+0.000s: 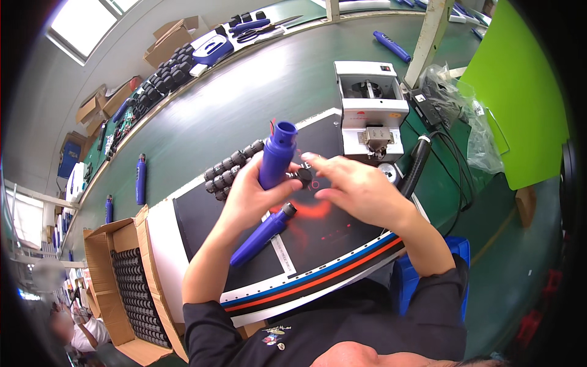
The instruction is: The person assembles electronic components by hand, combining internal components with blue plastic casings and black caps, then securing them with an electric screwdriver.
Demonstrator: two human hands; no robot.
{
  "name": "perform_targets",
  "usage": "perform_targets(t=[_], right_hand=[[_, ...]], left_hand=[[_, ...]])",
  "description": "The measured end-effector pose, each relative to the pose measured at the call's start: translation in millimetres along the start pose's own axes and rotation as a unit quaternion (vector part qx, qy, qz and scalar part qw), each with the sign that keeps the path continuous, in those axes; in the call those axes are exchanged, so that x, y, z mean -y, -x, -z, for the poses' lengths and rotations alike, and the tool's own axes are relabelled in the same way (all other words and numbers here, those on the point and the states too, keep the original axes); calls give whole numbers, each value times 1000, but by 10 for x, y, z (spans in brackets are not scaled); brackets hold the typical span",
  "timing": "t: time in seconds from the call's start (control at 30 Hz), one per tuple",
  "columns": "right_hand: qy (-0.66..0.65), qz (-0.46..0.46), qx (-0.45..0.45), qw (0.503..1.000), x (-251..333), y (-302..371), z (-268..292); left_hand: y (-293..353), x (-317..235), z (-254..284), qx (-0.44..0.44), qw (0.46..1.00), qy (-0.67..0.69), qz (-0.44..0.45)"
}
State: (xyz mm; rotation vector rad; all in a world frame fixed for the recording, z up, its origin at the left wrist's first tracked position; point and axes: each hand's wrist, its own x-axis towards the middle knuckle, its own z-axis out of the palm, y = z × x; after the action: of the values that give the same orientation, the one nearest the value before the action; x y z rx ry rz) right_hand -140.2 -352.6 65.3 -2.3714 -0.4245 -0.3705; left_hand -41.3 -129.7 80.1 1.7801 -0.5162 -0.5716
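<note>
My left hand is wrapped around a blue hollow tube, held upright with its open end toward me. Beside the left thumb is a small black round part; whether the thumb touches it I cannot tell. To the right, my right hand hovers with thumb and fingers apart around nothing I can see, close to the black part. A second blue tube with a dark end lies on the black mat below my left hand. Rows of black ribbed parts sit behind the left hand.
A white machine stands at the back right, beside black cables and clear plastic bags. An open cardboard box of black parts is at the left. Blue tubes stand on the green bench. A person is at far left.
</note>
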Motion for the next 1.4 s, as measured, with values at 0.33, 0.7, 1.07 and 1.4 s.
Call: perform_targets(t=[0.33, 0.7, 1.07, 1.4], right_hand=[[-257, -74, -39, 963, -229, 58, -179], [-186, -29, 28, 982, -314, 51, -186], [-212, -32, 36, 976, -312, 76, -217], [-168, 35, 19, 985, -318, 68, -270]], left_hand=[[186, 456, 6, -146, 870, -404, -243], [138, 550, 8, -126, 824, -485, -265], [203, 515, 20, -108, 834, -481, -248], [263, 470, -28, -127, 821, -495, -255]])
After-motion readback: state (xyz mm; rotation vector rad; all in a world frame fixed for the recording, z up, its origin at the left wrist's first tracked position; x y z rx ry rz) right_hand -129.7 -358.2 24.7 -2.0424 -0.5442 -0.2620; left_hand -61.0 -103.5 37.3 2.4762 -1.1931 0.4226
